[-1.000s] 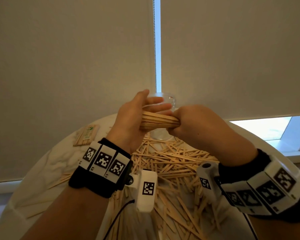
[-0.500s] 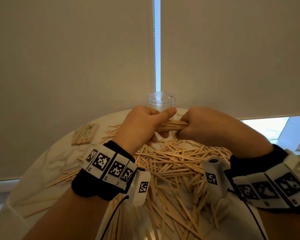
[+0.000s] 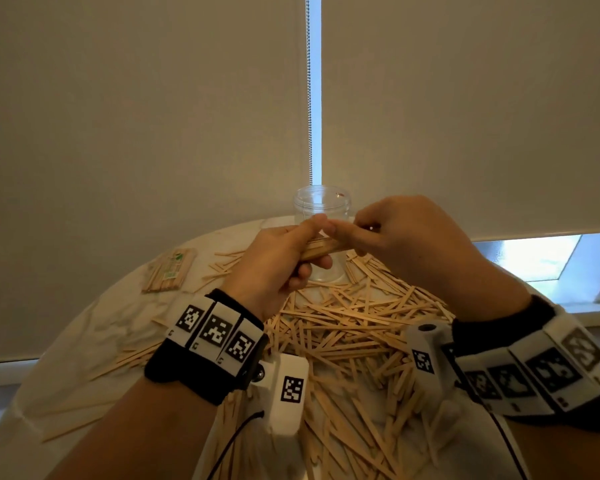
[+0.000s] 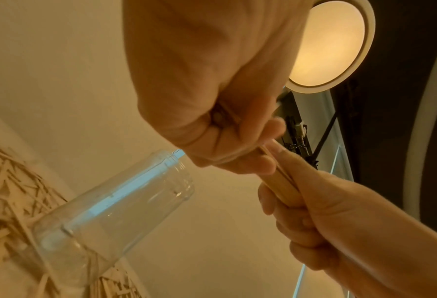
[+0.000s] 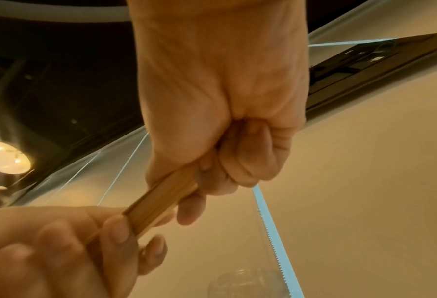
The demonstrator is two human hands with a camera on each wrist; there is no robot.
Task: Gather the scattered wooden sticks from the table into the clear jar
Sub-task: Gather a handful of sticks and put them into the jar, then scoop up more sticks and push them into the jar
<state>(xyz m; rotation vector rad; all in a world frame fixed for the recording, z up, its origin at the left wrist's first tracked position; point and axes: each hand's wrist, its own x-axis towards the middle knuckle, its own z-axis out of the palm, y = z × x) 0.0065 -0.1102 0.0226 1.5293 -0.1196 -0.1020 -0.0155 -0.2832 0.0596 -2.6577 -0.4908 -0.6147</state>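
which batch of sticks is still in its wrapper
The packet of sticks at the table's far left edge: neatly aligned, with a green-printed label. The bundle held by both hands and the scattered pile are loose.

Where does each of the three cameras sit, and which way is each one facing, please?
Head: worn on the head, looking forward and down at the table; both hands and wristbands show.
Left wrist: under the left hand, looking up past the clear jar to the ceiling.
Right wrist: under the right hand, looking up at the blind.
All three share the stick bundle, gripped by both hands.
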